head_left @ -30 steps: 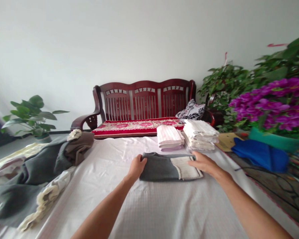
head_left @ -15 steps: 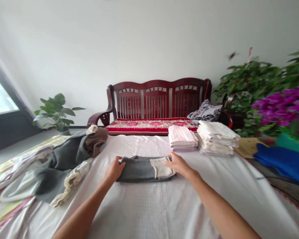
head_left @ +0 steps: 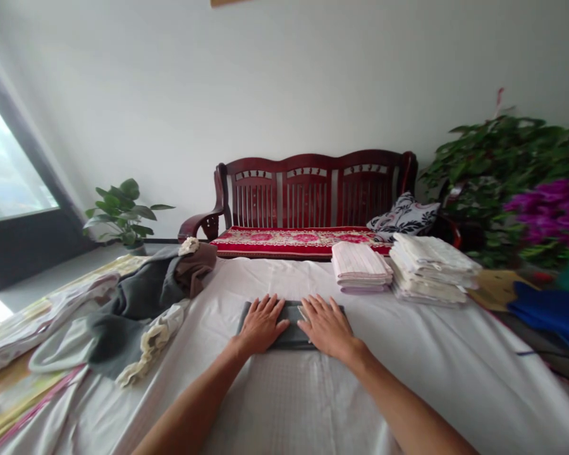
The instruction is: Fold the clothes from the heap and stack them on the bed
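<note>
A folded dark grey garment point(head_left: 291, 338) lies flat on the white cloth point(head_left: 275, 404) in front of me. My left hand point(head_left: 262, 323) rests palm down on its left part, fingers spread. Over its right part my right hand point(head_left: 328, 323) lies flat too, fingers apart, covering most of the pale patch there. Neither hand grips the fabric. Beyond my right hand stand a stack of folded pink-striped cloths point(head_left: 361, 266) and, beside it, a taller stack of folded white cloths point(head_left: 431, 268).
A loose heap of grey and brown clothes point(head_left: 137, 309) lies at the left. Behind the cloth is a wooden bench point(head_left: 303, 196) with a patterned cushion point(head_left: 403, 218). A potted plant point(head_left: 126, 212) stands back left; purple flowers point(head_left: 552, 212) and blue fabric point(head_left: 547, 313) are at right.
Both hands have let go of the garment's ends and moved inward, now lying flat on top of it. The camera view has shifted slightly left.
</note>
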`<state>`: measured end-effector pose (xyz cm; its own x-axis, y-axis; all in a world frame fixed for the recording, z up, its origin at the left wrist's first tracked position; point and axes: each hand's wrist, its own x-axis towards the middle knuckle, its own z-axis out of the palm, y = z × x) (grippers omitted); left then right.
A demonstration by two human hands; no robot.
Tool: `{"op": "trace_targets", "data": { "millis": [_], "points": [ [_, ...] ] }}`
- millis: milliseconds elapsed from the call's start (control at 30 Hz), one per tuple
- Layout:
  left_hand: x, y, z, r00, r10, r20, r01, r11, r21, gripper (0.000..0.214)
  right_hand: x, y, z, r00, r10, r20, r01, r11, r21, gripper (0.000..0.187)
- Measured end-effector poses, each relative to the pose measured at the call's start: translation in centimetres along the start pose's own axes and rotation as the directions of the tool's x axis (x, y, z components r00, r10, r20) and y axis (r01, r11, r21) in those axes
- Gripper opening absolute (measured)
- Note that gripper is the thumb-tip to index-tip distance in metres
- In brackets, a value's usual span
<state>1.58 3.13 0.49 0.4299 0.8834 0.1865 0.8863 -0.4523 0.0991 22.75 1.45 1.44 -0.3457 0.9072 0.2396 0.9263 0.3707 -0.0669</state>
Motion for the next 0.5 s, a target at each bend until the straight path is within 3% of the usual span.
{"op": "trace_targets", "data": {
  "millis": [133, 267, 400, 500],
  "points": [
    [-0.5, -1.9, -0.4, 0.996, -0.064, 0.056, 0.063, 0.998, 0.027, 0.062, -0.8, 2.1, 0.0, 0.998, 0.058, 0.027, -0.057, 0.998, -0.041, 0.060],
    [-1.2, -3.6, -0.5, 0.978, -0.202, 0.043, 0.203, 0.979, -0.011, 0.059, -0.8, 3.0, -0.5, 0.996, 0.063, 0.063, -0.060, 0.997, -0.046, 0.059],
    [-2.3, -5.6, 0.1, 0.918, -0.390, -0.073, 0.374, 0.912, -0.170, 0.061, -0.6, 3.0, -1.5, 0.994, 0.069, 0.087, -0.068, 0.998, -0.011, 0.058],
    [-3.0, -6.8, 0.4, 0.853, -0.507, -0.122, 0.419, 0.805, -0.420, 0.058, -0.8, 1.6, -2.0, 0.999, 0.035, -0.014, -0.035, 0.999, -0.022, 0.056]
  ]
}}
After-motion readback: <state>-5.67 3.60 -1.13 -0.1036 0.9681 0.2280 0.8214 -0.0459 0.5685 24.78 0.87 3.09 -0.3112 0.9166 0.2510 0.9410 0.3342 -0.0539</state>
